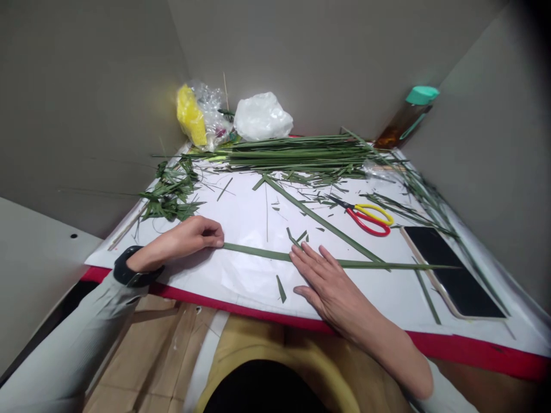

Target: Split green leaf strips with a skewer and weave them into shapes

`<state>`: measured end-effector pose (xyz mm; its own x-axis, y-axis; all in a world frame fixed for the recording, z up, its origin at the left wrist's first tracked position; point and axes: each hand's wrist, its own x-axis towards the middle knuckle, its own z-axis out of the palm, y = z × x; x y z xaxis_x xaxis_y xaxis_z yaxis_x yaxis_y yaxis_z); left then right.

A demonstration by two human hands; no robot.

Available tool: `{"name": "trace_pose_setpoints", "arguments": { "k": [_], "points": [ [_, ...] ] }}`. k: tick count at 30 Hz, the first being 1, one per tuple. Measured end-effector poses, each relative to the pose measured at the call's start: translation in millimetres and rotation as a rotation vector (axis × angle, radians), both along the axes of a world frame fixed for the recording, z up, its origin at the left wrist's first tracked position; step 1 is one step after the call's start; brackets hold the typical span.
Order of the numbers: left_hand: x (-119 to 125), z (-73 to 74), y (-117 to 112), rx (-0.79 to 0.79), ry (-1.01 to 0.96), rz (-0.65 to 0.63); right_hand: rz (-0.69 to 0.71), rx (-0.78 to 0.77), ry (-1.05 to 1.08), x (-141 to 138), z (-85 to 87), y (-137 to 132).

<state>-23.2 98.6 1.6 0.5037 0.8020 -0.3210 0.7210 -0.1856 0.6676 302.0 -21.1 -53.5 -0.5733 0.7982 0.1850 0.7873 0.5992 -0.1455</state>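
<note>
A long green leaf strip point(258, 251) lies across the white-covered table, its thin right tip reaching over the phone. My left hand point(196, 235) pinches the strip's left end between thumb and fingers. Over the strip's middle my right hand point(321, 278) rests flat, fingers extended and slightly spread, pressing it against the table. Behind it, a second leaf strip point(322, 221) with a folded far end runs diagonally and meets the first one right of my right hand. Small leaf scraps point(280, 288) lie around my hands.
Scissors point(365, 218) with red and yellow handles lie at the right, near a phone point(451, 269). A leaf bundle point(297, 152) spans the back, with a white plastic bag point(262, 116) and yellow item point(190, 116) behind. A bottle point(407, 117) stands back right; folded leaf pieces point(170, 192) lie left.
</note>
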Motion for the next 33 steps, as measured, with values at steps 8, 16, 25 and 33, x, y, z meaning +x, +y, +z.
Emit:
{"name": "trace_pose_setpoints", "arguments": {
  "k": [8, 16, 25, 33],
  "points": [
    [-17.3, 14.2, -6.1, 0.035, -0.053, 0.098, 0.025, 0.049, 0.049, 4.0, -5.2, 1.4],
    [-3.2, 27.3, -27.6, 0.062, -0.133, 0.113, 0.012, 0.14, 0.254, -17.9, 35.8, 23.0],
    [17.0, 51.7, -51.2, 0.139, -0.335, 0.191, 0.14, -0.147, 0.579, -70.1, 76.8, 53.6],
    [40.2, 23.9, -54.6, 0.096, -1.027, 0.555, 0.07, -0.128, 0.653, -64.8, 95.1, 58.0]
  ]
}}
